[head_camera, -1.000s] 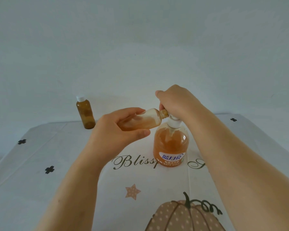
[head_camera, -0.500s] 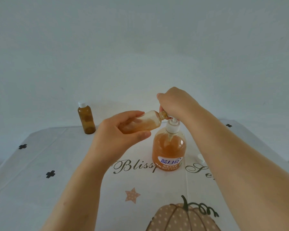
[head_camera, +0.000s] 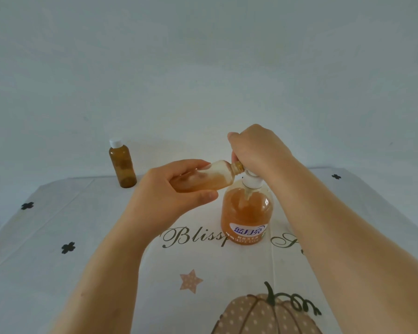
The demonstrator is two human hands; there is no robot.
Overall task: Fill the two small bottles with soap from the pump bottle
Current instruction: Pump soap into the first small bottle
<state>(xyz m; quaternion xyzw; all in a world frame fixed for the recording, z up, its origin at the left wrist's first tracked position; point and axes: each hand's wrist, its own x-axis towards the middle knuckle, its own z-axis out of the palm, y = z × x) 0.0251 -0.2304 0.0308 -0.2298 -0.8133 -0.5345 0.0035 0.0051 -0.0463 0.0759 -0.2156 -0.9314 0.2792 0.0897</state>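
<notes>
Setup: pump bottle (head_camera: 246,213) stands upright at mid tabletop (head_camera: 58,237), on the cloth's script lettering, label toward the camera. Orange soap fills most of it.

Right hand (head_camera: 256,148) sits on top of the pump bottle, fingers curled down around the pump head, which is hidden under them. Only the white collar (head_camera: 251,182) shows below the hand.

Left hand (head_camera: 169,196) grips the open bottle (head_camera: 210,179), thumb underneath and fingers over the top. It is held in the air, tilted close to horizontal, neck pointing right and slightly up. Its uncapped mouth lies against the right hand's fingers, just above the collar. The spout is not visible, so contact between spout and mouth cannot be confirmed. Inner wall is streaked with pale and orange soap; fill level unreadable.

Capped bottle (head_camera: 122,165), amber with a white cap, stands upright at the far left of the tabletop, well apart from both hands. Contents not discernible.

Cloth prints: pumpkin (head_camera: 263,314) at the near edge, star (head_camera: 190,280) between the forearms, black clover marks (head_camera: 68,247) at left.
</notes>
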